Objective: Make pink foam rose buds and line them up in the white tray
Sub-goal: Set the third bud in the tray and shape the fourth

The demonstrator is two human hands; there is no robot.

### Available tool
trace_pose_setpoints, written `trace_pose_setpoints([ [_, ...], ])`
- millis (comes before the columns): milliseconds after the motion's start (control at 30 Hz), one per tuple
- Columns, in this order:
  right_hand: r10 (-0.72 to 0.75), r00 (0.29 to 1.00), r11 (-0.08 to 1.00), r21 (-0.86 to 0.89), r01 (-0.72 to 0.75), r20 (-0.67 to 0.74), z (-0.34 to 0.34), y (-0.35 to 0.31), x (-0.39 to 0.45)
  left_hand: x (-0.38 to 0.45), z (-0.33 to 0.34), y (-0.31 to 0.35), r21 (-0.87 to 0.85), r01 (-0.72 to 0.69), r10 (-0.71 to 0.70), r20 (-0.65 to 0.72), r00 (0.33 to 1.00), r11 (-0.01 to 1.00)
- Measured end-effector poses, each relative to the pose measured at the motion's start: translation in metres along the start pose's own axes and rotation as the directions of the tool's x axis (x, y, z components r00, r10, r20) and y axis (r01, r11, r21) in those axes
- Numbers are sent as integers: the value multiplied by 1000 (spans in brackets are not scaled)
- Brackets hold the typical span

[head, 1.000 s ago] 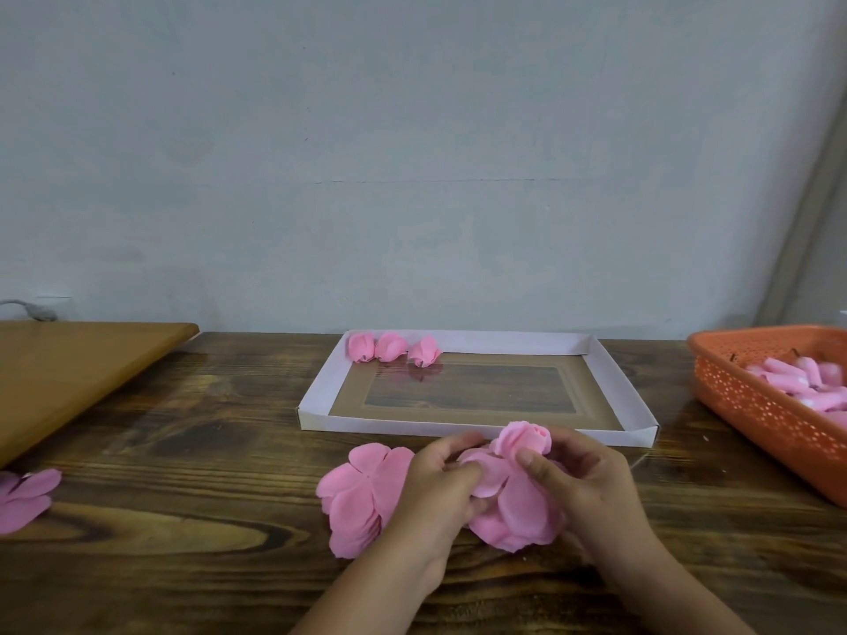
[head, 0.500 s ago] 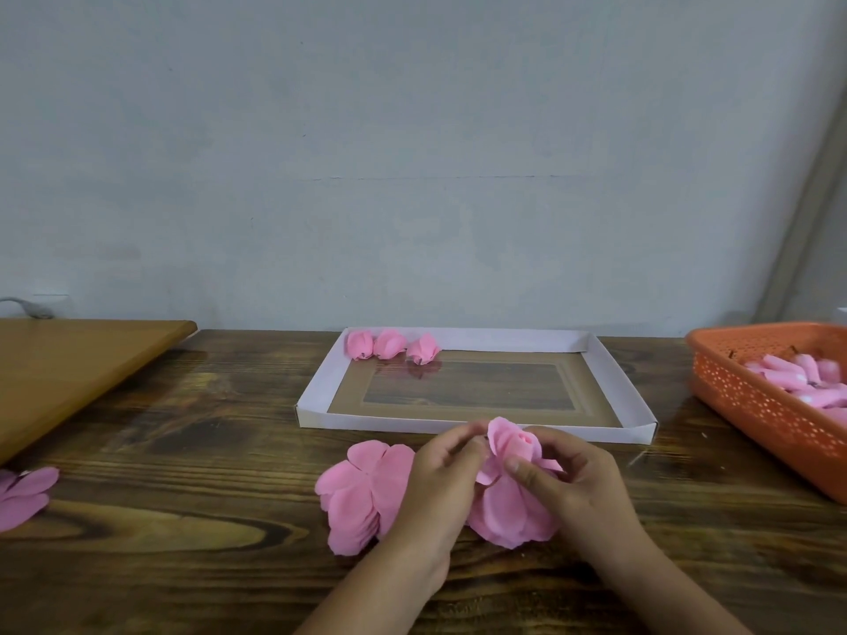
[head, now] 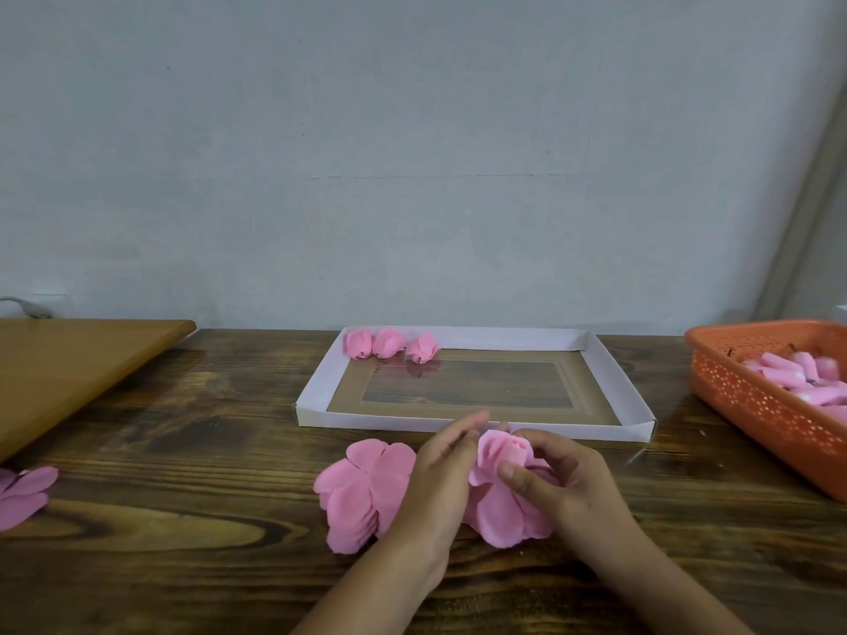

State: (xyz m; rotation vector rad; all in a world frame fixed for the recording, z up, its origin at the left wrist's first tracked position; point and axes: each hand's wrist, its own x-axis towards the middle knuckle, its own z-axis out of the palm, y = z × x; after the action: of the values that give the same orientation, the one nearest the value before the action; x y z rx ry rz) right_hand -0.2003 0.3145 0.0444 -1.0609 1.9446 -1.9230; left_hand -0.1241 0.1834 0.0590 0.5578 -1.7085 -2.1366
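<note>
Low in the middle of the frame, the right hand (head: 563,478) pinches a pink foam rose bud (head: 504,451) while the left hand (head: 440,474) touches it with straight fingers, just below the white tray (head: 618,382) holding 3 finished buds (head: 389,343) at its upper left.
</note>
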Motion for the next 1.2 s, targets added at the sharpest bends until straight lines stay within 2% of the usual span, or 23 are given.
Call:
trace_pose_setpoints([
  [133,2,1000,999,47,-3,13,1,-3,-1,-2,1,0,27,-42,41,65,997,999],
  [267,-13,999,998,60,15,-31,2,-3,-2,-3,2,-2,30,-46,42,106,994,999],
  [567,-54,984,994,80,68,-168,-2,3,3,5,-2,-11,-54,-145,145,2,989,988],
  [833,-49,987,998,30,54,-150,-4,6,3,2,-3,-8,-8,-192,193,45,980,981],
  [1033,20,990,992,129,-3,-137,-4,3,3,4,-3,-9,-38,-132,133,28,991,991],
  [1100,53,987,976,215,-20,-149,-5,0,4,5,-3,-9,-8,-126,127,46,991,992],
  [1200,114,973,960,273,-57,-199,-7,-1,5,3,-3,-12,165,-195,178,111,978,967],
])
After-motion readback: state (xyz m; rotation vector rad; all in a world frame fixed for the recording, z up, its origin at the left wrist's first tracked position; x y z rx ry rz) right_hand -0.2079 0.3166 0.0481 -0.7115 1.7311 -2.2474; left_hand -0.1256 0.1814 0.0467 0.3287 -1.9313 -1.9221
